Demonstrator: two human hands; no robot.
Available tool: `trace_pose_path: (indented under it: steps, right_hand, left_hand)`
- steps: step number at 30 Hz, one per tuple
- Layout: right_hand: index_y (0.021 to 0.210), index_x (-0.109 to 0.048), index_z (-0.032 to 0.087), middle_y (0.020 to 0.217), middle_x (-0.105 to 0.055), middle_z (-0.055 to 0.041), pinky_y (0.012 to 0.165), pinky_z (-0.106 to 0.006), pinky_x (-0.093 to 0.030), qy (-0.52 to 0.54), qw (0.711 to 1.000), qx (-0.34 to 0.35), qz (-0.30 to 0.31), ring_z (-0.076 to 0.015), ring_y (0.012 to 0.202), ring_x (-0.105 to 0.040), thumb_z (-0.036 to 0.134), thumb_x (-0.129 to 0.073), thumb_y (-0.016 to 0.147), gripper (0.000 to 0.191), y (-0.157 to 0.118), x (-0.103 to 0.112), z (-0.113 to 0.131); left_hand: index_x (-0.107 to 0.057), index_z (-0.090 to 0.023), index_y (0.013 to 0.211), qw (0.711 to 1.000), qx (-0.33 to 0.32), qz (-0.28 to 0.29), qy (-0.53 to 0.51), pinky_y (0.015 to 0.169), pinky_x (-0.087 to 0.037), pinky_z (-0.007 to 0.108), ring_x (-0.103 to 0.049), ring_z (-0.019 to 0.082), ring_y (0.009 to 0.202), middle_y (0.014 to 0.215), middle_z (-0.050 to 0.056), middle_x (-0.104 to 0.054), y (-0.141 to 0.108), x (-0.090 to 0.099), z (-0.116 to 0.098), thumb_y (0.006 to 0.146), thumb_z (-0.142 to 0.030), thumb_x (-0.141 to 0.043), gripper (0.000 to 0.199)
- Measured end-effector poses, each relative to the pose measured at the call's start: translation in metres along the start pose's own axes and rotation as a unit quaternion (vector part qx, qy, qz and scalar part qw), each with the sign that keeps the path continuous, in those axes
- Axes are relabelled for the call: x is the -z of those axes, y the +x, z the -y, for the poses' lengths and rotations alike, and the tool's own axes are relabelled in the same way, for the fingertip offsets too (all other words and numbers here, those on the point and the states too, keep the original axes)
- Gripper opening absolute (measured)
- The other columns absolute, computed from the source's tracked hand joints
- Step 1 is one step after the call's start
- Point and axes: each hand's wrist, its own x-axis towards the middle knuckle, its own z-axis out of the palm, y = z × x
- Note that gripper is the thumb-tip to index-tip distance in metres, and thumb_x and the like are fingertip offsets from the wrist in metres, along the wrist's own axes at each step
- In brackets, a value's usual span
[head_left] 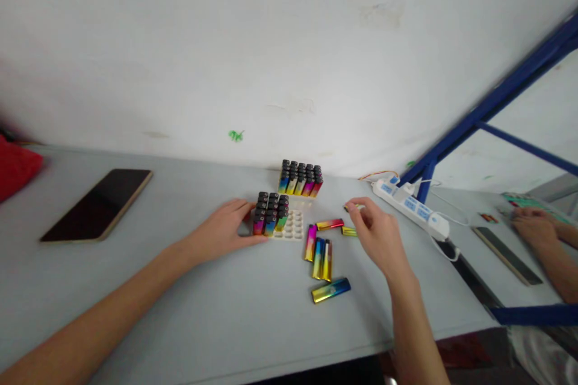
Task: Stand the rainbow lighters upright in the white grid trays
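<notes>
My left hand (231, 225) wraps round the left end of a white plastic tray (295, 230), thumb in front and fingers behind. Several shiny lighters (270, 219) with black tops stand upright in its left holes; the right holes show bare. Over the table to the right, my right hand (377, 231) pinches a lighter (349, 207), mostly hidden by the fingers. Between tray and right hand lie loose lighters: a red-yellow one (330, 224), a pink one (310, 243), a blue-yellow one (331, 290) and others. A yellow lighter (348, 231) lies just below my right fingers.
Behind the tray stands a second group of upright lighters (301, 179) near the wall. A phone-like dark tablet (97, 204) lies left. A white power strip (410, 207) and blue metal frame (428, 174) border the right; beyond are another person's hands (537, 225).
</notes>
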Motion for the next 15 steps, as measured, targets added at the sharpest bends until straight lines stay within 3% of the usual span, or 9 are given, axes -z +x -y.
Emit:
trace_pose_path:
  steps: [4,7,15]
  right_hand:
    - [0.122,-0.068,0.023,0.081,-0.071,-0.0042,0.067,-0.034,-0.047,-0.021,0.998,0.010,0.054,-0.0219,0.065,-0.063,0.045,-0.052,0.104,0.033,-0.051,-0.011,0.005]
    - [0.124,-0.069,0.025,0.092,-0.073,-0.0069,0.069,-0.036,-0.049,-0.053,0.996,0.002,0.075,-0.0253,0.076,-0.068,0.043,-0.051,0.103,0.033,-0.068,-0.025,0.001]
    - [0.140,-0.063,0.022,0.107,-0.077,-0.0119,0.070,-0.036,-0.049,-0.133,0.981,-0.039,0.133,-0.0296,0.093,-0.073,0.032,-0.054,0.104,0.039,-0.042,-0.036,0.008]
  left_hand:
    - [-0.068,-0.021,0.101,1.000,0.003,0.001,0.010,0.093,-0.055,0.047,-0.067,0.033,0.099,0.105,0.012,-0.071,-0.001,-0.002,-0.001,0.081,-0.070,-0.075,0.054]
    - [-0.068,-0.021,0.101,1.000,0.005,0.003,0.014,0.096,-0.055,0.047,-0.067,0.034,0.102,0.107,0.013,-0.072,-0.002,-0.002,-0.002,0.081,-0.070,-0.075,0.054]
    - [-0.068,-0.021,0.096,1.000,-0.002,0.004,0.018,0.092,-0.056,0.046,-0.067,0.033,0.098,0.102,0.011,-0.070,-0.003,0.003,-0.004,0.083,-0.071,-0.071,0.052]
